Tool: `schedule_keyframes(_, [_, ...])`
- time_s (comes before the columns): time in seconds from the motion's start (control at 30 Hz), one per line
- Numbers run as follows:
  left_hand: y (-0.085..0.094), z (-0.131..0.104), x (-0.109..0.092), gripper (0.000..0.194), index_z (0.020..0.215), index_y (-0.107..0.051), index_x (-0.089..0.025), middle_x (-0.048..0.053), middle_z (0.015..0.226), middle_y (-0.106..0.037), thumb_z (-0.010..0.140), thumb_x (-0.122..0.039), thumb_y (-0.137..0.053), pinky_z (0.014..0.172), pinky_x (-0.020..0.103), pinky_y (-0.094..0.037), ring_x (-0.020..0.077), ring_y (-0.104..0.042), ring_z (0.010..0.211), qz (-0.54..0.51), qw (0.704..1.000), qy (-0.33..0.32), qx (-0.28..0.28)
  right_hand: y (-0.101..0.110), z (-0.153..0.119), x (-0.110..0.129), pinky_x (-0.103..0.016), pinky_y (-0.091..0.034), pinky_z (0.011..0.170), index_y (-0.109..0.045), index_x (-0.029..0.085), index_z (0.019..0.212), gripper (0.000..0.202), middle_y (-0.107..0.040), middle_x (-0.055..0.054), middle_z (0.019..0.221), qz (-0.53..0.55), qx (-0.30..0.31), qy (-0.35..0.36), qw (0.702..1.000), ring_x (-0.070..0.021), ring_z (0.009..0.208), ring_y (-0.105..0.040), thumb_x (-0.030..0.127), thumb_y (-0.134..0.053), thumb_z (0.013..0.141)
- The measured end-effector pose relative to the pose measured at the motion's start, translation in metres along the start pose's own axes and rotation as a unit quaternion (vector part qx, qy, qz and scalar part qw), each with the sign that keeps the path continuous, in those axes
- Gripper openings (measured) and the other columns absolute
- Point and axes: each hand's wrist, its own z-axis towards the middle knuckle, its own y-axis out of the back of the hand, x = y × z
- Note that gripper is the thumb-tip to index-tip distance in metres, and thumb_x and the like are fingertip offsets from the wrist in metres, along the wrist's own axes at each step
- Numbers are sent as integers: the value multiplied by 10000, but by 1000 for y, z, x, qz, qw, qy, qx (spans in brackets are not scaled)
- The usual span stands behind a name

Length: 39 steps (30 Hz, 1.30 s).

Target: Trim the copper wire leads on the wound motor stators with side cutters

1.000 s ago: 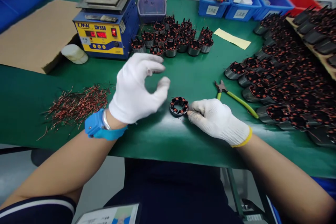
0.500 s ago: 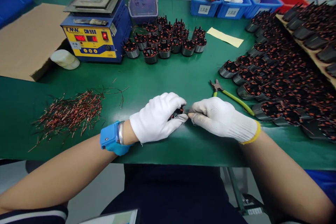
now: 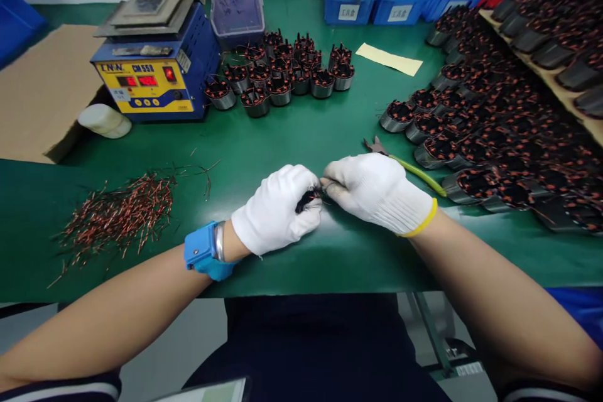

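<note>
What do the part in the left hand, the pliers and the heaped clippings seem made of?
Part: dark, mostly covered, material unclear.
Pliers: dull grey head, probably steel; glossy green grip, likely plastic.
Clippings: reddish-brown sheen suggests copper wire.

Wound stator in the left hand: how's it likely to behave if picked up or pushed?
The wound stator in the left hand is probably rigid and heavyish: similar stators show grey metal walls. Their squat, upright stance suggests sliding before tipping if set down that way. Exposed copper-coloured windings look easy to scuff.
</note>
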Motion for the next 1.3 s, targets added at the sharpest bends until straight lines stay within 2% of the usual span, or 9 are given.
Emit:
schedule_keyframes(0.1, [-6,1,-1,81,788,-516,-184,63,801,-595,769,-241,-461,688,345,-439,195,-514,742,-21,999,16,-37,-2,-2,-4,-263,-321,542,-678,255,921,266,-715,-7,825,173,5,-59,983,-180,711,-612,454,-510,865])
schedule_keyframes(0.2, [-8,0,-1,67,784,-518,-194,51,796,-604,740,-233,-485,690,336,-449,186,-529,743,-49,997,17,-51,0,-8,-5,-236,-390,539,-682,270,960,272,-727,23,813,328,110,-90,934,-157,660,-620,443,-649,752])
schedule_keyframes(0.3, [-7,-1,-1,67,786,-524,-200,47,809,-610,729,-209,-490,701,330,-457,180,-538,755,-62,996,13,-59,1,-11,-1,-224,-396,492,-682,246,858,162,-701,26,678,391,195,-98,894,-142,564,-608,346,-588,771])
schedule_keyframes(0.43, [-5,-2,-1,112,788,-539,-191,52,809,-614,708,-151,-471,695,324,-460,175,-544,753,-72,995,7,-67,3,-10,4,-206,-373,448,-688,233,820,174,-659,39,574,401,203,-119,885,-122,499,-577,264,-526,763])
schedule_keyframes(0.63, [-6,-1,2,127,783,-548,-183,46,801,-620,689,-125,-484,669,312,-462,167,-553,737,-93,993,-11,-72,5,-8,4,-189,-340,440,-688,234,806,152,-658,49,618,402,228,-97,882,-101,512,-547,293,-580,716])
schedule_keyframes(0.87, [-3,-5,1,221,842,-560,-166,51,830,-620,645,-92,-491,685,316,-475,167,-559,748,-113,991,-23,-64,4,-12,2,-190,-289,435,-596,209,684,133,-587,62,548,351,197,-66,913,-75,474,-488,273,-502,754])
schedule_keyframes(1.0, [-4,-6,-2,214,805,-553,-164,40,791,-604,622,-82,-480,653,303,-457,154,-531,703,-130,989,-30,-63,9,-11,-3,-185,-337,446,-658,237,790,117,-654,60,632,375,239,-47,895,-87,521,-532,275,-553,755])
schedule_keyframes(1.13, [-5,-5,-2,146,764,-547,-165,34,754,-596,637,-107,-503,634,303,-444,153,-517,680,-147,987,-24,-67,6,-4,-5,-183,-365,427,-669,218,743,235,-690,14,659,398,263,-71,876,-104,529,-568,451,-643,760])
schedule_keyframes(1.3, [-5,-6,-3,168,779,-533,-166,39,778,-583,631,-97,-491,627,306,-439,155,-512,690,-139,988,-4,-70,-6,4,-4,-211,-523,523,-657,173,724,285,-696,-36,641,518,320,-91,788,-138,570,-643,453,-648,780])
